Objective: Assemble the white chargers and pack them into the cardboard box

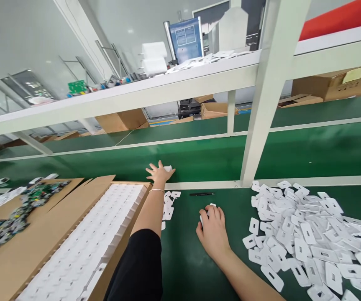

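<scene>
A white piece [167, 169] shows beside the thumb of the left hand [160, 173], set roughly crosswise against the green strip [205, 154] — that arm stretched far forward, fingers splayed wide. Nearer, the right hand [214, 232] arches palm-down over another white part [201, 218] on the table [183, 259] — long axis hidden, grip impossible for me to tell.

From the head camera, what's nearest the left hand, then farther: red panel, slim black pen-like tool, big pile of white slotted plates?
From left hand:
1. Slim black pen-like tool: just right.
2. Big pile of white slotted plates: farther right.
3. Red panel: upper right.
</scene>
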Motion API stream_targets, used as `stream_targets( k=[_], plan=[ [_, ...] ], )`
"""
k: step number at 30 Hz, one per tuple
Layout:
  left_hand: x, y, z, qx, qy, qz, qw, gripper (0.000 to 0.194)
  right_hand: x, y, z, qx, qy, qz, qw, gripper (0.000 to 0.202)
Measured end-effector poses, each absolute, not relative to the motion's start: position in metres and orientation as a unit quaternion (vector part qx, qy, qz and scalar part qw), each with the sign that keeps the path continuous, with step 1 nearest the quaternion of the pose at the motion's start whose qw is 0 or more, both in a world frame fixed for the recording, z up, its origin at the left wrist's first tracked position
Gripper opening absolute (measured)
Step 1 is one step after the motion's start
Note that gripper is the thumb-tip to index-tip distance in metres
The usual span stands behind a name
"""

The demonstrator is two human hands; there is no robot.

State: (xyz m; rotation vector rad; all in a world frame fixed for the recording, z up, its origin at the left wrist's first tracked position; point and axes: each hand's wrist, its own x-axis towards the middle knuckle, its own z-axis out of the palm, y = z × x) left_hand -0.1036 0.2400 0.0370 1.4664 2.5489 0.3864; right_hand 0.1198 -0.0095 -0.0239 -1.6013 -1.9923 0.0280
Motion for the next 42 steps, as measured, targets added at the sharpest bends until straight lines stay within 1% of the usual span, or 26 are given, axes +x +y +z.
stream_targets(
  k=[5, 10, 14, 18, 22, 25, 28, 30, 31, 33, 35, 39, 41, 42],
  plan=[
    [-0.104, 0.242, 0.02, 0.545, 0.827, 0.094, 0.096, 0.069, 0.119, -0.01, -0.024, -0.598, -0.748, 0.023, 0.288, 0.024],
    [-0.073, 0.225, 0.011, 0.631, 0.767, 0.103, 0.057, 0.055, 0.12, -0.01, -0.022, -0.594, -0.749, 0.02, 0.292, 0.025],
    [-0.041, 0.189, 0.017, 0.697, 0.703, 0.13, 0.044, 0.051, 0.121, -0.01, -0.02, -0.59, -0.752, 0.02, 0.294, 0.025],
    [-0.021, 0.128, 0.021, 0.741, 0.653, 0.154, 0.032, 0.049, 0.122, -0.01, -0.019, -0.594, -0.751, 0.022, 0.289, 0.024],
    [-0.02, 0.065, 0.006, 0.752, 0.626, 0.204, -0.008, 0.044, 0.122, -0.01, -0.02, -0.6, -0.739, 0.009, 0.305, 0.021],
    [-0.024, 0.036, -0.009, 0.758, 0.615, 0.22, 0.004, 0.041, 0.125, -0.01, -0.017, -0.603, -0.733, -0.014, 0.314, 0.023],
    [-0.03, 0.027, -0.012, 0.771, 0.591, 0.235, 0.022, 0.04, 0.137, -0.008, -0.012, -0.6, -0.743, -0.029, 0.297, 0.031],
    [-0.034, 0.026, -0.006, 0.778, 0.568, 0.269, 0.022, 0.039, 0.15, -0.005, -0.01, -0.598, -0.751, -0.026, 0.279, 0.042],
    [-0.035, 0.025, -0.002, 0.776, 0.558, 0.294, 0.026, 0.039, 0.156, -0.004, -0.009, -0.601, -0.752, -0.023, 0.271, 0.042],
    [-0.039, 0.025, 0.006, 0.758, 0.546, 0.352, 0.062, 0.039, 0.167, -0.001, -0.01, -0.618, -0.743, -0.016, 0.256, 0.033],
    [-0.042, 0.023, 0.01, 0.724, 0.537, 0.407, 0.146, 0.041, 0.175, 0.002, -0.011, -0.642, -0.727, -0.015, 0.242, 0.027],
    [-0.042, 0.021, 0.005, 0.627, 0.478, 0.492, 0.369, 0.048, 0.181, 0.006, -0.013, -0.661, -0.715, -0.01, 0.227, 0.03],
    [-0.04, 0.02, 0.002, 0.594, 0.447, 0.506, 0.438, 0.049, 0.182, 0.008, -0.014, -0.65, -0.723, -0.001, 0.234, 0.035],
    [-0.039, 0.019, 0.002, 0.588, 0.438, 0.507, 0.453, 0.048, 0.182, 0.009, -0.014, -0.641, -0.729, 0.002, 0.238, 0.036]
  ],
)
